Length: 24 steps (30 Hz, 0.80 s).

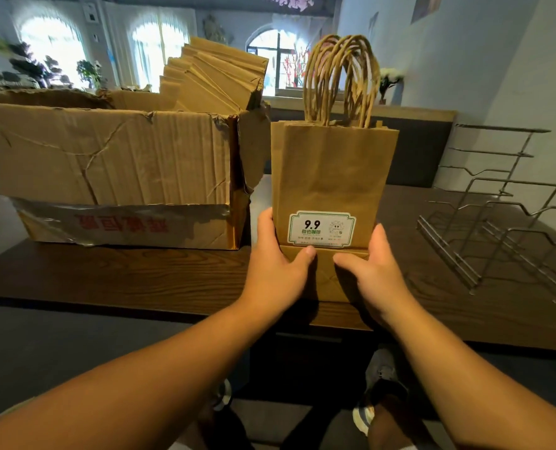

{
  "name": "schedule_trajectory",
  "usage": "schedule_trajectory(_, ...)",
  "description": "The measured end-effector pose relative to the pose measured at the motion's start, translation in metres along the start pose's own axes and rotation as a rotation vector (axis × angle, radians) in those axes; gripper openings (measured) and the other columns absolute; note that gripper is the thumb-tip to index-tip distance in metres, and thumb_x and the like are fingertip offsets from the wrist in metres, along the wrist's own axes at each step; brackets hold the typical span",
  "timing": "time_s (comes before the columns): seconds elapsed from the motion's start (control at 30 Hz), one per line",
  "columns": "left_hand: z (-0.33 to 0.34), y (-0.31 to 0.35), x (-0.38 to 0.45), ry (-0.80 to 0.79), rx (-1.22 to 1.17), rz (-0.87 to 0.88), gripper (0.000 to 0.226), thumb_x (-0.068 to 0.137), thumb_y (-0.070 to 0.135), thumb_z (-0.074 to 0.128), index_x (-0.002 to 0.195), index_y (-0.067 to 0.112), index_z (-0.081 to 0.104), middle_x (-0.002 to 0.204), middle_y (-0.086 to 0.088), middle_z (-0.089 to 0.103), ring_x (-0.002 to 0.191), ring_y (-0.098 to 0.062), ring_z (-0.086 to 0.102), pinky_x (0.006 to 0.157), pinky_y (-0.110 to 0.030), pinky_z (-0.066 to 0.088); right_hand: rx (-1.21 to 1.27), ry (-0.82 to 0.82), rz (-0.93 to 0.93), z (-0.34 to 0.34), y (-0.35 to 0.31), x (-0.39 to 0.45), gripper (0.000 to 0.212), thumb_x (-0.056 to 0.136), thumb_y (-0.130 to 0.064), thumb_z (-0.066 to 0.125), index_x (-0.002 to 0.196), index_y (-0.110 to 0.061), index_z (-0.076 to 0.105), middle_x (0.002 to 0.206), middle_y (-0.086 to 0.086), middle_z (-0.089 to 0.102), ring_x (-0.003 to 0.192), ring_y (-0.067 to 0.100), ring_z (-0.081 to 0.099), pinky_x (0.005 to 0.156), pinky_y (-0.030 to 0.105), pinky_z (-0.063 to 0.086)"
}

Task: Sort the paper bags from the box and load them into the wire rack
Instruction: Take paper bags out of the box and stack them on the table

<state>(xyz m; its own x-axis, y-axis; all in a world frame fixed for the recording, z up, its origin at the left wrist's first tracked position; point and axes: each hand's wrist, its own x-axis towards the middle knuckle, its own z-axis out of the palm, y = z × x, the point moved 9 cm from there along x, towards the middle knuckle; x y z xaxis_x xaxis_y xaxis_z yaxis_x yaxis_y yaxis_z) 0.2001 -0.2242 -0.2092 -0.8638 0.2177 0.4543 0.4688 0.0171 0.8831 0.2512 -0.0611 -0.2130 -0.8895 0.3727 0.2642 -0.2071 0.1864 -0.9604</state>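
Here, hands (322,271) hold bags (330,177) labelled, seemingly, "9.9".

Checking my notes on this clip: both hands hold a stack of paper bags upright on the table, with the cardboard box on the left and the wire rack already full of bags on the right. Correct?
Not quite. The head view shows the wire rack holds no bags. Otherwise right: left hand and right hand hold the paper bags upright on the table, cardboard box at left.
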Motion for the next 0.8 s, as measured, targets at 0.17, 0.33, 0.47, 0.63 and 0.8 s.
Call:
schedule_trajectory(0.17,0.001,-0.009,0.003,-0.048,0.042,-0.038,0.069,0.082,-0.008,0.070,0.128,0.034,0.041,0.114,0.024,0.059,0.106,0.020,0.054,0.091,-0.005,0.046,-0.119,0.024,0.002,0.000,0.002,-0.002,0.056,0.080,0.014,0.062,0.104,-0.036,0.051,0.106,-0.018,0.065,0.095,-0.006,0.062,0.074,0.014,0.047)
schedule_trajectory(0.33,-0.002,-0.011,0.009,-0.040,0.026,-0.083,0.067,0.084,-0.007,0.070,0.128,0.037,0.043,0.115,0.024,0.060,0.104,0.020,0.056,0.087,-0.007,0.045,-0.087,0.055,-0.020,-0.002,0.001,0.003,0.059,0.077,0.016,0.064,0.109,-0.034,0.060,0.106,-0.009,0.074,0.099,0.007,0.070,0.084,0.032,0.057)
schedule_trajectory(0.47,-0.001,-0.001,0.026,-0.029,0.016,-0.089,0.063,0.085,-0.004,0.071,0.132,0.030,0.048,0.116,0.020,0.062,0.104,0.010,0.059,0.088,-0.013,0.048,-0.128,0.029,-0.017,-0.006,-0.013,0.017,0.053,0.084,0.007,0.067,0.107,-0.039,0.058,0.107,-0.012,0.070,0.100,0.004,0.067,0.082,0.028,0.055)
schedule_trajectory(0.63,0.014,0.004,0.057,-0.089,0.043,-0.169,0.059,0.085,0.004,0.075,0.135,0.024,0.051,0.119,0.010,0.065,0.111,-0.009,0.062,0.096,-0.032,0.052,-0.141,0.038,0.041,-0.018,-0.019,0.042,0.049,0.089,0.003,0.064,0.117,-0.036,0.061,0.110,-0.012,0.070,0.103,0.006,0.065,0.087,0.033,0.054)
schedule_trajectory(0.8,0.031,-0.004,0.083,-0.117,0.114,-0.249,0.051,0.082,0.005,0.076,0.129,0.019,0.060,0.127,-0.001,0.068,0.116,-0.021,0.063,0.101,-0.043,0.053,-0.204,0.053,0.054,-0.026,-0.027,0.064,0.045,0.093,0.001,0.059,0.121,-0.034,0.060,0.100,-0.018,0.066,0.096,0.002,0.061,0.079,0.028,0.052)
